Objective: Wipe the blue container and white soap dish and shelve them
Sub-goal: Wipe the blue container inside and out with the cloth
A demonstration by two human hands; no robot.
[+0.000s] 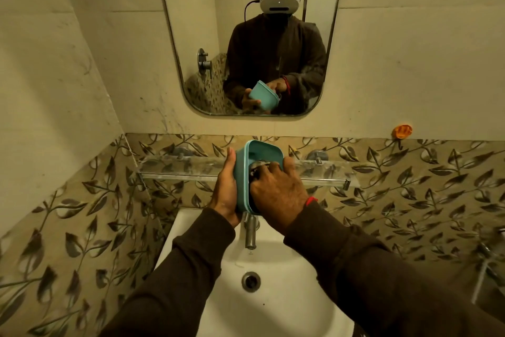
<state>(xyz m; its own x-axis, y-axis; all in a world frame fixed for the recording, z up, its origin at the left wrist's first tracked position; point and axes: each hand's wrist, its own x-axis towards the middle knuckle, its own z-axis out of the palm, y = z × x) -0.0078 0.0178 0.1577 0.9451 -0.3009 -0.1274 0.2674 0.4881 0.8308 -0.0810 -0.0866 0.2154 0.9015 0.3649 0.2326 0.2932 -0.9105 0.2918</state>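
Two hands raised over sink (pixel 273 306), just in front of glass shelf (pixel 169 170). Left hand (pixel 225 194) clasps blue container (pixel 243 172) by outer left wall, thumb up along side, container tilted with opening toward viewer. Right hand (pixel 276 189) reaches inside opening, fingers curled onto small grey-white cloth (pixel 258 167) pressed against inner wall. Both forearms in dark sleeves, angled inward. Tap (pixel 250 235) directly below container.

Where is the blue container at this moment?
In the head view it is mid-frame, the blue container held tilted above the tap, in front of the glass shelf; the left hand grips its side, the right hand reaches inside.
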